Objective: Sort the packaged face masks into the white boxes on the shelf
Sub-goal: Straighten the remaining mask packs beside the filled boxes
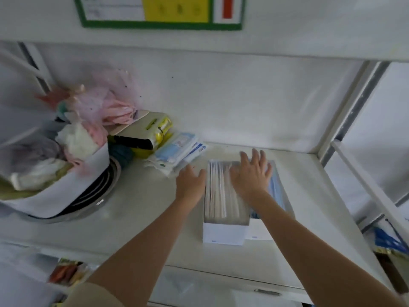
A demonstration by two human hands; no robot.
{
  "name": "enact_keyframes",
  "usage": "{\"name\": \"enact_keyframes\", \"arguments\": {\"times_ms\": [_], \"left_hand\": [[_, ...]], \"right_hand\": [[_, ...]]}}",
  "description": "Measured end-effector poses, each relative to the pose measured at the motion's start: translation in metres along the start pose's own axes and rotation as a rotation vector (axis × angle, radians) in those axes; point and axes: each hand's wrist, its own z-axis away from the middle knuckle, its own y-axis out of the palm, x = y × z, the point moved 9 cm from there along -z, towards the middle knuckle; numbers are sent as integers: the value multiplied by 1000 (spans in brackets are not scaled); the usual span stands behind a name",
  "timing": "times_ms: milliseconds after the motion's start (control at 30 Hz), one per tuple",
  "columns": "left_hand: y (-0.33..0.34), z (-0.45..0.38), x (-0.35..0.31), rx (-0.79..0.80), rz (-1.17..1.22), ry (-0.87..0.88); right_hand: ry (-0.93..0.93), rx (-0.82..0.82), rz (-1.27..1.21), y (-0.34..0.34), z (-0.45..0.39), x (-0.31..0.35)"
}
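In the head view, two open-topped white cardboard boxes sit side by side on the white shelf [132, 207], their long sides running from the front edge toward the back wall. The left white box [223, 233] holds a row of clear-wrapped white face masks [218, 191] standing on edge, their long axes along the box. The right white box [259, 231] holds blue packaged masks [276, 191], partly hidden by the forearm. The left hand [191, 181] rests with straight fingers against the outer left side of the left box, its grip open and holding nothing. The right hand [252, 173] lies flat, fingers spread, on the tops of the masks at the boxes' far end, gripping nothing. Behind the left hand, a loose stack of blue-and-white packaged masks [177, 152] lies flat, pointing toward the back right. Further left, a round white tub [66, 191] holds crumpled bags.
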Motion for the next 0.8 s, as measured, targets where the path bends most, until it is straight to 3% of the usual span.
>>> {"name": "enact_keyframes", "arguments": {"times_ms": [100, 167, 300, 400, 533, 633, 800], "left_hand": [[-55, -36, 22, -231, -79, -39], [-81, -60, 48, -272, -84, -138], [-89, -112, 69, -145, -196, -31], [-82, -138, 77, -50, -196, -47], [-70, -154, 85, 46, -124, -46], [-60, -156, 93, 141, -46, -46], [-50, -147, 93, 232, -206, 137]], "right_hand": [[-137, -28, -229, 11, -10, 59], [-114, 34, -380, 28, -15, 89], [-12, 115, -364, 65, -25, 127], [80, 173, -405, 87, -31, 141], [247, 312, -615, 128, -33, 148], [277, 324, -844, 146, -33, 165], [487, 411, -1173, 168, -27, 156]]}}
